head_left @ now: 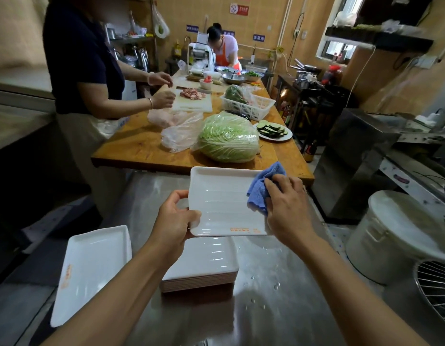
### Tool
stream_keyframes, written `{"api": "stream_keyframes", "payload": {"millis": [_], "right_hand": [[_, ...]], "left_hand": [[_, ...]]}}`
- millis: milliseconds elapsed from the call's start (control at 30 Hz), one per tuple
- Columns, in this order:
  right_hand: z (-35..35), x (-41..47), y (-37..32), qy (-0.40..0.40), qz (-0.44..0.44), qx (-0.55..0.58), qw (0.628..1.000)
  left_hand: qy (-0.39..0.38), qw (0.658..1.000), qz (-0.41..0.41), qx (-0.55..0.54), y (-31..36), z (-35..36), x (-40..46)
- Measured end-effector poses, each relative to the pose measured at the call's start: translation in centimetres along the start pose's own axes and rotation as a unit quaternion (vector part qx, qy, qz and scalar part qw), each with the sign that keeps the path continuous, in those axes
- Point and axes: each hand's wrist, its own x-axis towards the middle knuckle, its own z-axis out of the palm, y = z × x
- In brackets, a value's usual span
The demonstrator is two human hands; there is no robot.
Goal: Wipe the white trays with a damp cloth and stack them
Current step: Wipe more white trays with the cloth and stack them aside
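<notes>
One tray is mid-wipe: our left hand grips its near-left edge, our right hand clutches the blue cloth. We judge the near stack remains; one tray lies left.

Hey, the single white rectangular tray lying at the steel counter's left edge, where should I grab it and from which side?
Pinch the white rectangular tray by its raised right long rim, thumb inside, coming from the right: that rim faces the left hand, and the tray lies flat.
</notes>
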Motion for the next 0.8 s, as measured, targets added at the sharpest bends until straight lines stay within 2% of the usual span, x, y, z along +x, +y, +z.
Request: {"api": "stream_keyframes", "payload": {"millis": [133, 267, 400, 533, 667, 800], "right_hand": [[0.3, 0.3, -3.1, 0.003, -0.049, 0.149, 0.988], [0.4, 1.7, -6.2, -0.036, -0.073, 0.128, 0.988], [0.4, 2.1, -7.7, -0.098, -0.093, 0.206, 0.969], [0.6, 0.2, -7.9, -0.123, -0.137, 0.237, 0.954], [1.1, -1.9, -7.7, -0.127, -0.139, 0.271, 0.944], [1.9, -3.4, -7.2, -0.078, -0.186, 0.244, 0.948]], "left_hand": [[-0.005, 1.000, 0.000, -0.006, 0.0, 0.3, -0.1], [0.000, 1.000, 0.009, -0.011, 0.0, 0.3, -0.3], [0.008, 0.999, 0.034, 0.020, 0.1, -0.3, -0.2], [0.006, 1.000, 0.025, 0.015, -0.4, -0.8, 0.1], [0.040, 0.999, 0.010, 0.005, -0.9, -0.5, 0.6], [0.060, 0.998, 0.004, -0.003, -0.9, -0.3, 1.2]]}}
